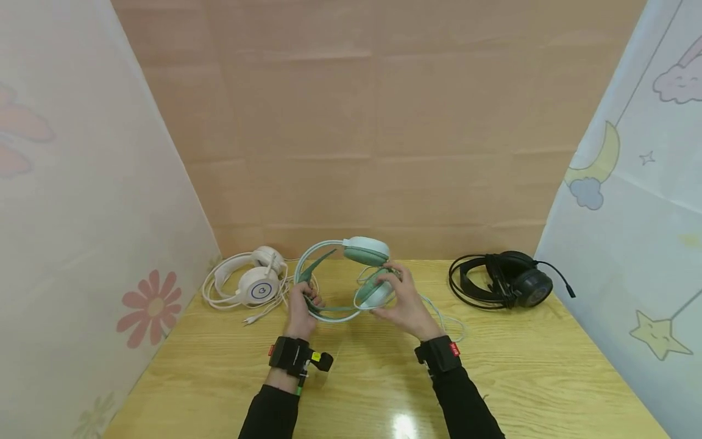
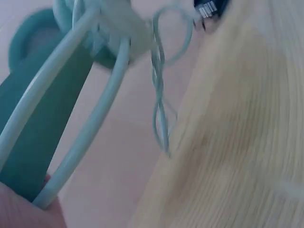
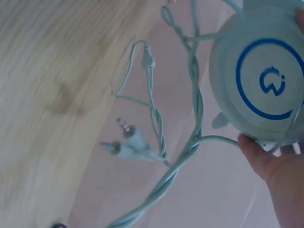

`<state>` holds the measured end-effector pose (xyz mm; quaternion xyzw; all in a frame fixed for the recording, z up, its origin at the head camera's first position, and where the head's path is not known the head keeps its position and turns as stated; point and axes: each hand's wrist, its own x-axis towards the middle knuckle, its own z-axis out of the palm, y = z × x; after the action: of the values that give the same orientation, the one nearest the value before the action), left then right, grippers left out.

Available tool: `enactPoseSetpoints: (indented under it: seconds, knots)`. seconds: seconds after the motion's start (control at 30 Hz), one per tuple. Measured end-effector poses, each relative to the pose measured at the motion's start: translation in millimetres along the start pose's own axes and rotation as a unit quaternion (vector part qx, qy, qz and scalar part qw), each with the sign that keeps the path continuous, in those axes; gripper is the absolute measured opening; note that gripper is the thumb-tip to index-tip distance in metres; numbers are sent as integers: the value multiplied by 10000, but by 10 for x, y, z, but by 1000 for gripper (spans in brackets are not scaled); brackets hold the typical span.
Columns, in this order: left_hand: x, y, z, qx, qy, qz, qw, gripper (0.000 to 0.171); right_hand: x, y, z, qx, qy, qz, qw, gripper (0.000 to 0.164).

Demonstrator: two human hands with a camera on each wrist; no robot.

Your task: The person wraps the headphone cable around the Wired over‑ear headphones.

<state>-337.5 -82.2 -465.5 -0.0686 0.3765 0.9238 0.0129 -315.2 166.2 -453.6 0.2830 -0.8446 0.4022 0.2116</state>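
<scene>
Mint-green headphones (image 1: 366,249) with twin-tube headband (image 2: 97,114) held over yellowish wood-grain table (image 1: 362,378), at dial centre. Left hand (image 1: 301,310) grips headband, eight o'clock; right hand (image 1: 407,303) pinches lower round earcup (image 1: 377,294), four o'clock.

Left hand (image 1: 301,310): I see its fingers curled in a firm grip.
Right hand (image 1: 404,300): I have it pinching, thumb below, fingers above.
Left arm (image 1: 270,416): black-sleeved, angled inward toward the far edge of the table (image 1: 362,396).
Right arm (image 1: 470,405): black-sleeved, slanting left toward that edge.
Wrists: I see each banded in black.
</scene>
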Motion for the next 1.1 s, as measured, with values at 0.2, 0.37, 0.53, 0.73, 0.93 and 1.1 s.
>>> enactPoseSetpoints:
  seconds: [0.2,0.37,0.53,0.73,0.93,1.1]
  knots:
    - [-18,-4,16,-1297,319,-47,9910,19,-13,16,-8,1045,305,937,9896,78]
    - [3,22,9,-1693,807,189,9821,19,-46,55,33,1315,-245,1568,9785,47]
    - [7,35,33,-1797,870,208,9796,18,-42,44,132,1672,-835,1516,9706,37]
    - [-26,46,79,-2256,795,-8,9710,15,-43,27,194,1445,-925,1608,9719,30]
    - [-45,73,103,-2770,785,-328,9571,16,-40,153,208,1505,-1401,1600,9655,32]
    - [-44,89,68,-2821,676,-648,9548,5,13,333,226,1800,-1810,1575,9540,36]
